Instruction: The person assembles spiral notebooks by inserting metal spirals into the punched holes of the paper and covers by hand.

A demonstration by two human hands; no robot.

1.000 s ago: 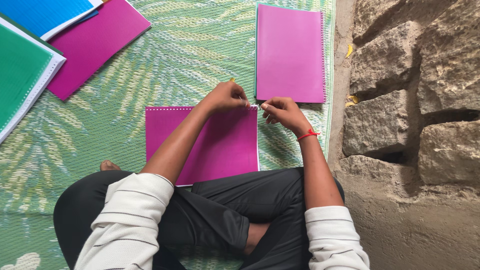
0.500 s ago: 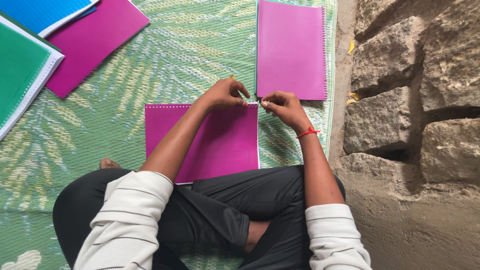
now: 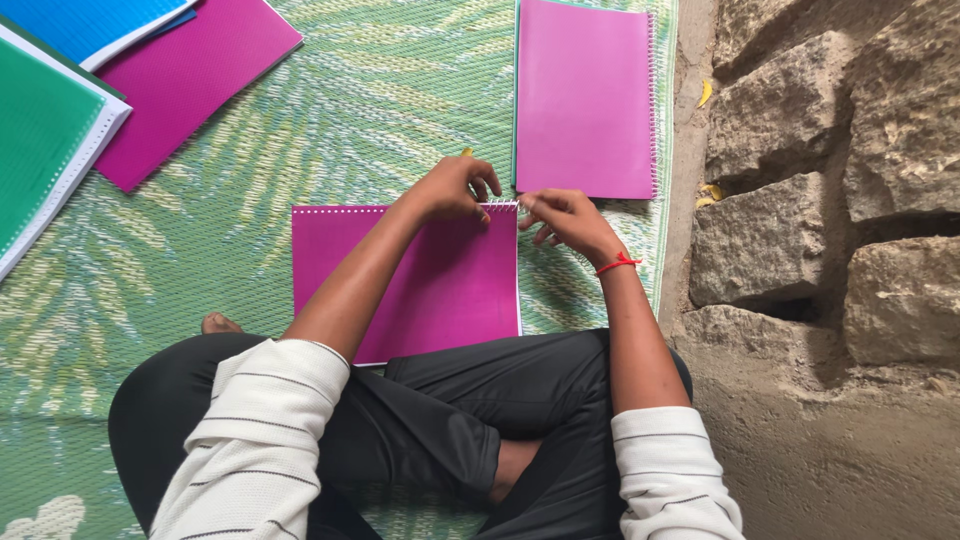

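Little change since earlier: both hands stay at the magenta notebook's (image 3: 430, 280) top right corner on the mat (image 3: 250, 150). Left hand (image 3: 455, 188) curled, fingertips pinching the spiral; right hand (image 3: 560, 215) pinching its end.

No packages, labels, signs or screens in view, only plain unmarked notebook covers on a woven mat beside a stone wall, nothing boxed, wrapped, tagged or lit anywhere around the seated person's hands.

a magenta spiral-bound notebook (image 3: 440, 290) lies flat and closed on the mat, its white wire binding along the far edge, its near edge under the legs.
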